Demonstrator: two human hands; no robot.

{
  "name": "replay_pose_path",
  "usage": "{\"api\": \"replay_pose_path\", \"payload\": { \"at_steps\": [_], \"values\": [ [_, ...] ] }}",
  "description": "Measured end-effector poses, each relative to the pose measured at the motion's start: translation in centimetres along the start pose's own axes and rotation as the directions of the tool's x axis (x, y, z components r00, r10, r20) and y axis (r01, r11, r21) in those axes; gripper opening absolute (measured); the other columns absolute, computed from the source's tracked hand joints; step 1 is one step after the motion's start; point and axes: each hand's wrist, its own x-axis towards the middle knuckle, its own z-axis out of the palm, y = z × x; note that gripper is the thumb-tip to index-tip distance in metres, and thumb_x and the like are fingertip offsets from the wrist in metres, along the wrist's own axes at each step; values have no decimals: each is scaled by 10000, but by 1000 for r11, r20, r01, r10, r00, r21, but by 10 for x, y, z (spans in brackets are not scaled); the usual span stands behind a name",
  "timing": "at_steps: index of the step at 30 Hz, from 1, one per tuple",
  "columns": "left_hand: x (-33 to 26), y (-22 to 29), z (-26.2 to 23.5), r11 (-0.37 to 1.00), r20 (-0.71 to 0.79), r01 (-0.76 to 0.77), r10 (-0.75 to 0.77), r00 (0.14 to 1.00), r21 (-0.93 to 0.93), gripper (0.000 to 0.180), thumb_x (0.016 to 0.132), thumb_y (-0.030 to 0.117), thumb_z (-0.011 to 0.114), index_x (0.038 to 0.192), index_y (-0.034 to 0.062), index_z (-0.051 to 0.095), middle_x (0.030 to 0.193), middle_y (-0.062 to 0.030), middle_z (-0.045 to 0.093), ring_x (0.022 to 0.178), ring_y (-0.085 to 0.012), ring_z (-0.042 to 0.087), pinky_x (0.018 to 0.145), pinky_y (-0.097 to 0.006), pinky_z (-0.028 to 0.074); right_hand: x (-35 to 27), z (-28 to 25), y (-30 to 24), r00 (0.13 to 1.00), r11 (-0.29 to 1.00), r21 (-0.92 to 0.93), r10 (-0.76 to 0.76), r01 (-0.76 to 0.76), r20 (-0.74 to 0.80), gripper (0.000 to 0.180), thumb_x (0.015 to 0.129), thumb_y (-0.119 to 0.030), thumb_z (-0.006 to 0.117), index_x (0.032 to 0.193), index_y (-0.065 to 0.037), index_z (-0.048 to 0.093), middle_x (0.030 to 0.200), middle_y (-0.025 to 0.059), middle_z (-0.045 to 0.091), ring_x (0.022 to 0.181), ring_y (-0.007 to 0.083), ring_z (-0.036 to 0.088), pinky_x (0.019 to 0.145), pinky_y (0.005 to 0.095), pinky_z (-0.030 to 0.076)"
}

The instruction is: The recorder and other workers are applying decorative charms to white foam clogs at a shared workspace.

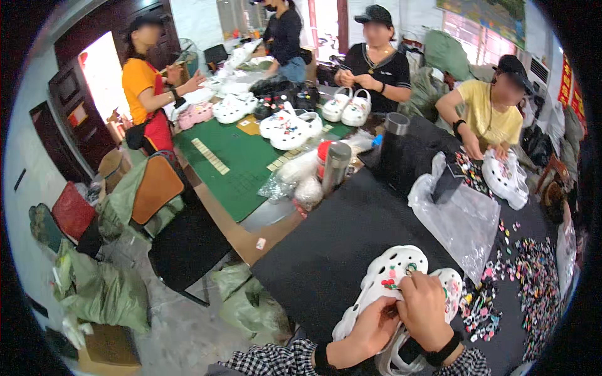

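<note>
A white clog (381, 279) with holes in its top lies at the front of the black table, toe pointing away from me. My left hand (370, 326) grips it at the opening, its fingertips partly hidden. My right hand (426, 307) is closed over the top of the clog, fingertips pressed by a small round green charm (411, 268). Red cherry-like charms (390, 284) sit in the clog beside those fingers. A second white clog (453, 285) with charms on it stands just right, partly covered by my right hand.
Loose charms (539, 288) are heaped along the table's right side, with a smaller pile (481, 313) near my right hand. A clear plastic bag (451, 219) lies ahead. A co-worker in yellow handles another white clog (505, 178). Metal flasks (337, 166) stand near a green table (232, 194).
</note>
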Motion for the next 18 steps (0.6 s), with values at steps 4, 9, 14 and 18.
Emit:
{"api": "replay_pose_path", "payload": {
  "at_steps": [4, 9, 14, 18],
  "values": [
    [-11, -2, 20, 994, -71, -31, 38, 997, 106, 118, 908, 87, 525, 985, 17, 581, 944, -70, 574, 904, -164, 541, 857, -285, 442, -6, 2, 1, 995, 994, 49, 101, -100, -26, 274, 605, -60, 638, 852, -28, 525, 796, 153, 528, 745, 364, 519, 665, 447, 390],
    [-3, -5, 13, 993, -77, -30, 39, 996, 113, 147, 907, 105, 541, 1012, 18, 599, 942, -60, 578, 881, -156, 537, 816, -281, 442, -6, -6, -8, 985, 985, 40, 171, -170, -17, 295, 594, -63, 652, 857, -27, 524, 817, 166, 536, 740, 377, 527, 649, 462, 399],
    [-5, -1, 16, 994, -67, 23, -16, 998, 104, 156, 929, 131, 527, 1006, 20, 604, 938, -60, 589, 867, -156, 542, 806, -284, 448, -7, -4, -8, 989, 989, -22, 146, -147, -15, 273, 599, -54, 650, 841, -26, 526, 831, 159, 530, 767, 367, 533, 666, 455, 401],
    [-7, 0, 19, 988, -83, 60, -48, 995, 143, 158, 934, 137, 522, 1007, 23, 604, 931, -57, 598, 858, -155, 548, 808, -278, 449, -11, -6, -16, 995, 989, -105, 98, -101, -32, 257, 596, -48, 643, 824, -20, 528, 853, 152, 521, 812, 346, 530, 702, 445, 396]
  ]
}}
